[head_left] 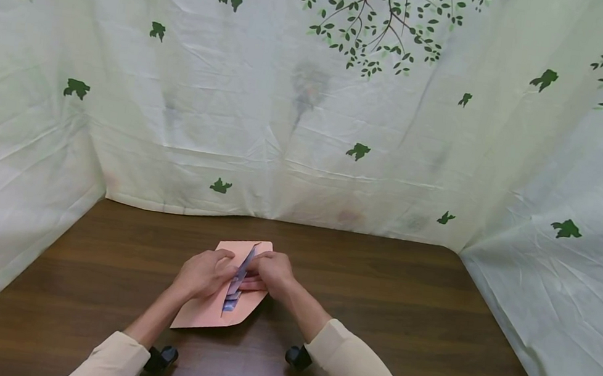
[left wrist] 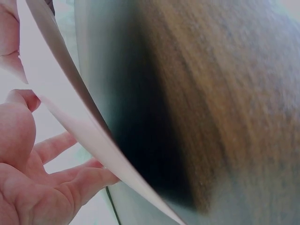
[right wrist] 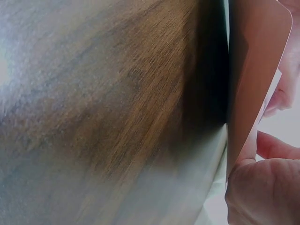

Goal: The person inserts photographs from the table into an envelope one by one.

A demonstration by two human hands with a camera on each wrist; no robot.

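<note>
A pink envelope [head_left: 209, 314] is held tilted above the brown table. Bluish-purple banknotes [head_left: 231, 301] show in its long opening, partly hidden by the fingers. My left hand [head_left: 206, 273] grips the envelope's left part, thumb on the upper face. In the left wrist view, fingers of that hand [left wrist: 56, 187] lie against the envelope's back [left wrist: 93, 136]. From the right, my right hand [head_left: 272, 271] reaches over the flap and pinches at the banknotes; its exact grasp is partly hidden. The right wrist view shows this hand [right wrist: 267, 187] close against the pink envelope [right wrist: 258, 61].
Beneath both hands is a dark brown wooden table [head_left: 378, 302]. A white curtain [head_left: 255, 102] with green leaf prints hangs behind and at both sides. Black wrist devices, one on the left [head_left: 161, 358] and one on the right [head_left: 297, 357], sit below the forearms.
</note>
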